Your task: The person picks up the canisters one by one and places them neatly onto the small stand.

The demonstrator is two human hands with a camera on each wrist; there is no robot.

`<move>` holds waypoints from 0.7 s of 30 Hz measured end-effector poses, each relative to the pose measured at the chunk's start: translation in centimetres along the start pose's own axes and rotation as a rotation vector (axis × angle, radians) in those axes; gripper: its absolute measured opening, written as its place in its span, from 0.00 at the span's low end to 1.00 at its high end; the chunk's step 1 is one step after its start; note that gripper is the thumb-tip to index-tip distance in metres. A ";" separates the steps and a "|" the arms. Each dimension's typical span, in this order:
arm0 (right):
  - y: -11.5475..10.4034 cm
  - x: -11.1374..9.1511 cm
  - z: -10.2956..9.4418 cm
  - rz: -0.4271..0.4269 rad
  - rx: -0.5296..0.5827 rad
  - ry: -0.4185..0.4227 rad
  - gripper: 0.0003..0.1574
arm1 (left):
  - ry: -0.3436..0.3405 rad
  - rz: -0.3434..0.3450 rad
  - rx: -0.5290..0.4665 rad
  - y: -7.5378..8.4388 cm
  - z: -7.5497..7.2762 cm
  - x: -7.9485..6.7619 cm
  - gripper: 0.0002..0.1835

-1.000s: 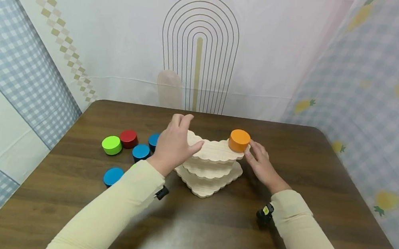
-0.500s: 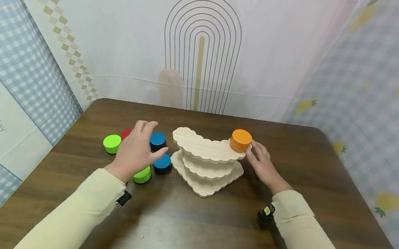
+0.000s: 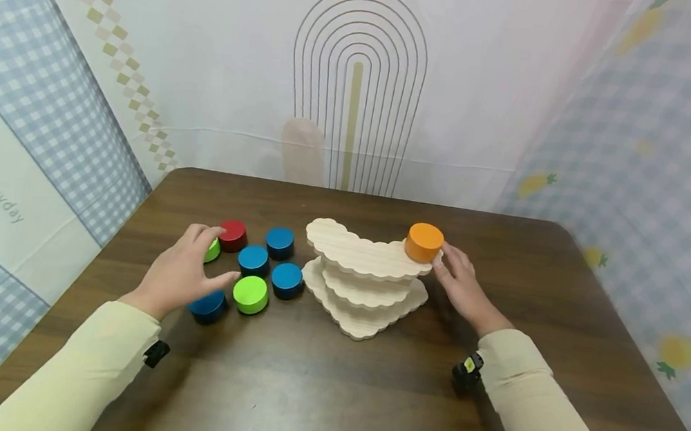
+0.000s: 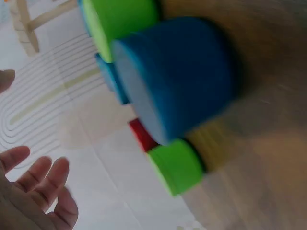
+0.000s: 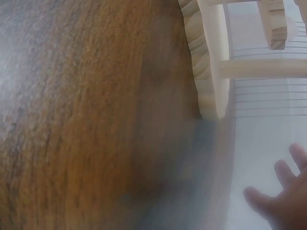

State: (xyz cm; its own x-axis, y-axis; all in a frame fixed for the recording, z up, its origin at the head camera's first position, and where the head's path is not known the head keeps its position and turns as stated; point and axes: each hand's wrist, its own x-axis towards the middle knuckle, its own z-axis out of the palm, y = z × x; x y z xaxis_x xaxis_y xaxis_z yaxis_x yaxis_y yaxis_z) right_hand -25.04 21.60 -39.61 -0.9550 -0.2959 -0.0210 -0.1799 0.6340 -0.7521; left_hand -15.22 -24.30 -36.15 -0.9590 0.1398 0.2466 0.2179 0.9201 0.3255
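Observation:
My left hand (image 3: pixel 180 272) hovers with thumb and fingers spread over the left-hand group of discs, holding nothing. Beneath it sits a blue disc (image 3: pixel 209 306), partly covered by the hand, and a green disc (image 3: pixel 213 250) is mostly hidden behind the fingers. In the left wrist view that blue disc (image 4: pixel 184 79) looms large, blurred, beside the fingers. A tiered wooden stand (image 3: pixel 360 253) with scalloped edges bears an orange disc (image 3: pixel 424 242) at the right end of its top tier. My right hand (image 3: pixel 466 289) is at that end, fingertips right beside the disc and board edge, fingers loosely extended.
Left of the stand, on the dark wooden table (image 3: pixel 316 393), are a red disc (image 3: pixel 234 235), a second green disc (image 3: pixel 250 294) and more blue discs (image 3: pixel 286 280). A white patterned cloth (image 3: pixel 222 72) hangs behind the table.
My left hand has moved left and toward me, from beside the stand to over the discs, uncovering several of them. The right hand stays by the orange disc.

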 end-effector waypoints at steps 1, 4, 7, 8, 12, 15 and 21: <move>0.0 0.0 0.0 0.002 0.000 -0.001 0.44 | -0.015 -0.002 0.004 -0.2 0.0 -0.2 0.41; -0.2 -0.1 -0.1 0.008 -0.001 -0.002 0.45 | -0.046 0.000 0.021 -0.6 0.0 -0.8 0.41; -0.1 -0.1 0.0 0.010 -0.004 -0.002 0.45 | -0.070 0.007 0.037 -1.0 0.2 -1.4 0.42; -0.1 -0.1 0.0 0.010 -0.005 -0.002 0.45 | -0.077 0.009 0.039 -1.2 0.3 -1.5 0.42; 0.0 0.0 -0.1 0.018 -0.010 -0.005 0.45 | -0.110 0.004 0.029 -1.7 0.5 -2.2 0.46; 0.1 0.0 -0.1 0.017 -0.009 -0.006 0.46 | -0.146 -0.011 0.021 -2.1 0.6 -2.7 0.49; 0.2 0.1 -0.1 0.002 -0.011 -0.008 0.45 | -0.206 -0.026 0.024 -3.1 1.0 -3.3 0.53</move>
State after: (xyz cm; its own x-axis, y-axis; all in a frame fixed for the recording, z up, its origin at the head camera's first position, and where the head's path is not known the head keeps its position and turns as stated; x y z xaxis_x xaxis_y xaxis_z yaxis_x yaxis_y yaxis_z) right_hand -25.18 21.74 -39.71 -0.9535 -0.3000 -0.0279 -0.1802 0.6422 -0.7450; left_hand -12.89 -27.23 -38.92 -0.9817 0.1852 0.0455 0.1901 0.9325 0.3072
